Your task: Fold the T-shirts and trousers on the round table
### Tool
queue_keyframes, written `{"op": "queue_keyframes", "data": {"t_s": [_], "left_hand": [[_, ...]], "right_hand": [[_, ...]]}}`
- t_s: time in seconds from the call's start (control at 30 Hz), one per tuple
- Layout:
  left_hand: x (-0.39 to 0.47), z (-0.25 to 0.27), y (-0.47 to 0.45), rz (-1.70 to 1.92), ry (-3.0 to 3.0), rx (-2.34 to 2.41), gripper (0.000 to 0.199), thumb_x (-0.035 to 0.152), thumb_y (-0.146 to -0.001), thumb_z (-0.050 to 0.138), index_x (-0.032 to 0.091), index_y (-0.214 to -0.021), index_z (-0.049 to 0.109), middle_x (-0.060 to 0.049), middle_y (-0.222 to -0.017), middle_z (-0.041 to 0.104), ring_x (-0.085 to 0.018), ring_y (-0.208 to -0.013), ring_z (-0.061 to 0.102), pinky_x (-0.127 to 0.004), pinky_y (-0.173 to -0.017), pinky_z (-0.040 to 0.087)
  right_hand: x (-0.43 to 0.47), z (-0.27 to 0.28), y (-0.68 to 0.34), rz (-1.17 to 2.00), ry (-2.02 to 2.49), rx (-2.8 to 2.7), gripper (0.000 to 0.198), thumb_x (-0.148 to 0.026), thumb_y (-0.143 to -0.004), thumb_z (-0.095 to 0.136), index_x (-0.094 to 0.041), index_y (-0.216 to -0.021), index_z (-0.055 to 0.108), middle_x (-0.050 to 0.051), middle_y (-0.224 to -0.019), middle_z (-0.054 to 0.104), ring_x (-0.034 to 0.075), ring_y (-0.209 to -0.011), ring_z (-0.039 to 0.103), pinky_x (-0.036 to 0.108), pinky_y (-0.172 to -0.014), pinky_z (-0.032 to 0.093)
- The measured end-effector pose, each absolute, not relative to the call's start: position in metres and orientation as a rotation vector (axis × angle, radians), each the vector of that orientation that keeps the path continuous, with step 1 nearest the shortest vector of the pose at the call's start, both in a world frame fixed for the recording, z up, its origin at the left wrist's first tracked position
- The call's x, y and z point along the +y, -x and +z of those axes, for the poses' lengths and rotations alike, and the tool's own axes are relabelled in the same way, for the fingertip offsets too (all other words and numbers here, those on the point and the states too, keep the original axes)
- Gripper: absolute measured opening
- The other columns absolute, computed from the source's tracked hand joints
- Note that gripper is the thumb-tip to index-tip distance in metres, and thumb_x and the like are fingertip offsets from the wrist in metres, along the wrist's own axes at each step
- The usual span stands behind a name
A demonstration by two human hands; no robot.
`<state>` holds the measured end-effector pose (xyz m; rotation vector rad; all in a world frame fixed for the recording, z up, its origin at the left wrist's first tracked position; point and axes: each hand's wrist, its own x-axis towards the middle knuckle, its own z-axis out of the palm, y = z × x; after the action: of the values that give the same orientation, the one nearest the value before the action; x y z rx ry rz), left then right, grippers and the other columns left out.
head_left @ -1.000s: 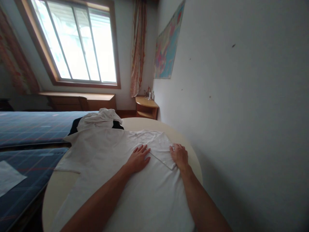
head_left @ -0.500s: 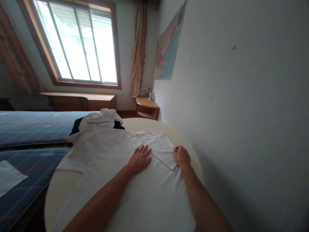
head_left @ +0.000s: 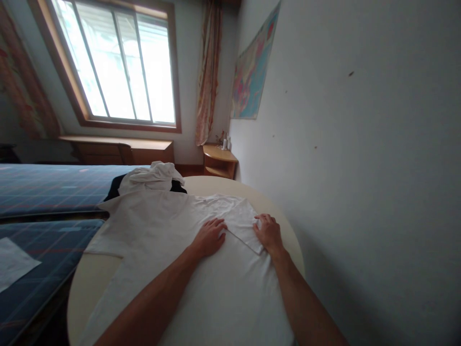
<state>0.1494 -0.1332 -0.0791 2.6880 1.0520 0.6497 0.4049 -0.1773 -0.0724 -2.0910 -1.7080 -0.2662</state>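
Observation:
A white T-shirt (head_left: pixel 158 226) lies spread over a round cream table (head_left: pixel 248 185). Its right sleeve is folded inward onto the body, while the left sleeve reaches out to the table's left side. My left hand (head_left: pixel 210 237) rests on the shirt at the inner end of the folded sleeve's hem, fingers extended and fairly close together. At the shirt's right edge, my right hand (head_left: pixel 268 233) lies on the folded sleeve with its fingers loosely spread and nothing gripped between them.
Crumpled white and black clothes (head_left: pixel 151 177) lie at the table's far left. Beds with blue plaid covers (head_left: pixel 54 190) stand to the left, a sheet of paper (head_left: pixel 16 264) on the nearer one. A wall (head_left: pixel 360 168) runs close along the right. A corner shelf (head_left: pixel 220 154) stands behind.
My right hand has let go of the sleeve's edge and opened onto the fabric, shifting slightly left. My left hand's fingers have drawn closer together. The shirt looks almost unchanged.

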Motion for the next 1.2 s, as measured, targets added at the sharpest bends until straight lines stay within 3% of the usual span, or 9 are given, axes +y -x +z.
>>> {"op": "queue_keyframes", "data": {"t_s": [0.1,0.3,0.5,0.7,0.87,1.0,1.1,1.2], "left_hand": [[-0.132,-0.077,-0.150,0.678,-2.722,0.974,0.027,0.021,-0.091,0.049,0.024,-0.110,0.068,-0.004,-0.139,0.058,-0.024,-0.132,0.048,-0.041,-0.114,0.036],[-0.136,-0.073,-0.150,0.570,-2.805,0.782,0.038,0.019,-0.094,0.042,0.029,-0.123,0.065,0.003,-0.144,0.054,-0.023,-0.139,0.038,-0.042,-0.116,0.032],[-0.138,-0.068,-0.151,0.541,-2.777,0.785,0.040,0.019,-0.095,0.040,0.026,-0.125,0.065,0.000,-0.140,0.058,-0.021,-0.128,0.048,-0.039,-0.112,0.036],[-0.138,-0.070,-0.155,0.666,-2.755,0.827,0.038,0.017,-0.096,0.038,0.024,-0.120,0.067,-0.001,-0.133,0.063,-0.019,-0.125,0.053,-0.037,-0.112,0.034],[-0.137,-0.071,-0.155,0.667,-2.753,0.834,0.031,0.019,-0.094,0.043,0.023,-0.111,0.068,-0.003,-0.124,0.068,-0.020,-0.121,0.056,-0.036,-0.111,0.035],[-0.137,-0.073,-0.155,0.672,-2.715,0.939,0.029,0.019,-0.092,0.046,0.023,-0.115,0.063,-0.005,-0.120,0.068,-0.020,-0.116,0.058,-0.035,-0.108,0.038],[-0.137,-0.075,-0.154,0.666,-2.696,0.989,0.038,0.019,-0.090,0.047,0.022,-0.127,0.055,-0.006,-0.125,0.065,-0.021,-0.121,0.055,-0.035,-0.109,0.037],[-0.137,-0.076,-0.154,0.629,-2.695,1.021,0.044,0.022,-0.090,0.046,0.022,-0.134,0.050,-0.007,-0.132,0.060,-0.022,-0.126,0.052,-0.036,-0.111,0.035]], "right_hand": [[-0.176,-0.074,-0.398,-0.181,1.996,-1.872,0.031,-0.033,-0.092,0.054,-0.021,-0.118,0.066,0.008,-0.126,0.064,0.020,-0.117,0.055,0.031,-0.105,0.036],[-0.177,-0.078,-0.394,-0.063,2.020,-1.980,0.043,-0.043,-0.095,0.048,-0.021,-0.130,0.061,0.010,-0.143,0.054,0.023,-0.132,0.047,0.041,-0.115,0.024],[-0.180,-0.073,-0.391,0.085,1.963,-2.082,0.048,-0.048,-0.096,0.044,-0.022,-0.135,0.057,0.011,-0.150,0.046,0.023,-0.141,0.037,0.049,-0.119,0.012],[-0.181,-0.074,-0.388,0.148,2.044,-2.081,0.071,-0.059,-0.092,0.044,-0.023,-0.152,0.034,0.009,-0.159,0.032,0.027,-0.148,0.022,0.051,-0.119,0.007],[-0.184,-0.069,-0.386,0.161,2.039,-2.153,0.075,-0.071,-0.088,0.044,-0.028,-0.150,0.039,0.010,-0.160,0.029,0.031,-0.148,0.019,0.059,-0.117,-0.002],[-0.187,-0.065,-0.384,0.186,1.848,-2.203,0.072,-0.065,-0.084,0.056,-0.026,-0.143,0.048,0.011,-0.155,0.039,0.028,-0.145,0.029,0.053,-0.119,0.010],[-0.188,-0.062,-0.381,0.170,1.679,-2.188,0.047,-0.047,-0.084,0.063,-0.019,-0.122,0.062,0.012,-0.141,0.054,0.023,-0.133,0.047,0.041,-0.115,0.029],[-0.188,-0.058,-0.377,0.125,1.598,-2.213,0.017,-0.030,-0.083,0.064,-0.019,-0.094,0.069,0.010,-0.130,0.063,0.021,-0.123,0.054,0.034,-0.110,0.036]]}}
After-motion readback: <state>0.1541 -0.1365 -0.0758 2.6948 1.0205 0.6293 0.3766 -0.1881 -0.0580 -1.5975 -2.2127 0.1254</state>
